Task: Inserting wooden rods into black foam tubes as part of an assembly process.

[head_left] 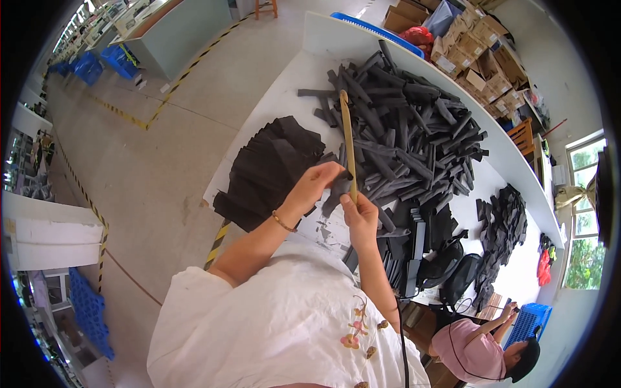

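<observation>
My left hand (317, 184), a beaded bracelet at its wrist, pinches a small dark grey fabric piece (336, 193) close to the stick. My right hand (362, 216) is closed round the lower end of a long, flat, light-brown wooden stick (348, 132), which points away from me and has a rounded far tip. On the white table just left of my hands lies a fanned stack of flat black fabric pieces (275, 161). Beyond and to the right is a big heap of dark rolled, tube-like fabric pieces (414, 139). My fingers hide part of the held piece.
A raised white board (453, 74) borders the table's far side. To the right are black bags (460, 275) and another dark fabric pile (501, 226). A co-worker in pink (469, 349) works at lower right. Cardboard boxes (482, 55) are stacked behind; a blue crate (527, 323) stands nearby.
</observation>
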Motion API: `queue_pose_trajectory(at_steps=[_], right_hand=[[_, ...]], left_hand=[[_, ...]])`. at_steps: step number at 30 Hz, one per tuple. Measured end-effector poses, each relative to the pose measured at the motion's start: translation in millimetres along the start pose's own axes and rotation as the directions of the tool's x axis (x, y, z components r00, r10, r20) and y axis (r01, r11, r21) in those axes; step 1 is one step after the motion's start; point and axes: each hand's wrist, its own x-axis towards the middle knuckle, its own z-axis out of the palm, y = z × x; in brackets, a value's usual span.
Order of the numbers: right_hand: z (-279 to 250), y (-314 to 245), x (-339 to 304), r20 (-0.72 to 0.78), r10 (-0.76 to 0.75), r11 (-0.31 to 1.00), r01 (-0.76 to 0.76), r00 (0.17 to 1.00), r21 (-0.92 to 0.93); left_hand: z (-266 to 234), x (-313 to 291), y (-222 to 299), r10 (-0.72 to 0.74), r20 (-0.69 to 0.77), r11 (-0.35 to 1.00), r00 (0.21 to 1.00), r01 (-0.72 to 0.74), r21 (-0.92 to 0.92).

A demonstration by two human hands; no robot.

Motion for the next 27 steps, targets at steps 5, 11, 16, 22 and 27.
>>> queue_pose_trajectory(at_steps=[5,11,16,22,27], right_hand=[[-2.3,3.4,5.6,-0.003,-0.002,0.997,0.002,1.000,-0.072],[-59.4,-16.1,52.6,-0.356,-0.439,0.723,0.089,0.825,-0.685],[-94.0,37.2,28.2,-0.234,-0.276,0.738,0.050,0.932,-0.673],[-77.6,46.6,-39.7,-0.010,-0.134,0.620,0.076,0.991,-0.781],[-78.7,39.7,-55.1,0.118,-0.234,0.522,0.227,0.965,-0.822]], left_hand=[[-6.5,14.6,-14.6,0.111,-0.145,0.979,0.983,-0.083,0.187],[-74.3,33.1,9.7,0.387,-0.022,0.618,0.922,-0.242,0.748],[-115.4,27.6,20.4,-0.006,0.377,0.067,0.926,-0.376,0.924],[-131.0,20.7,0.6,0.060,0.428,0.003,0.902,-0.429,0.903],[-131.3,27.0,1.2,0.116,0.397,0.119,0.911,-0.409,0.905]])
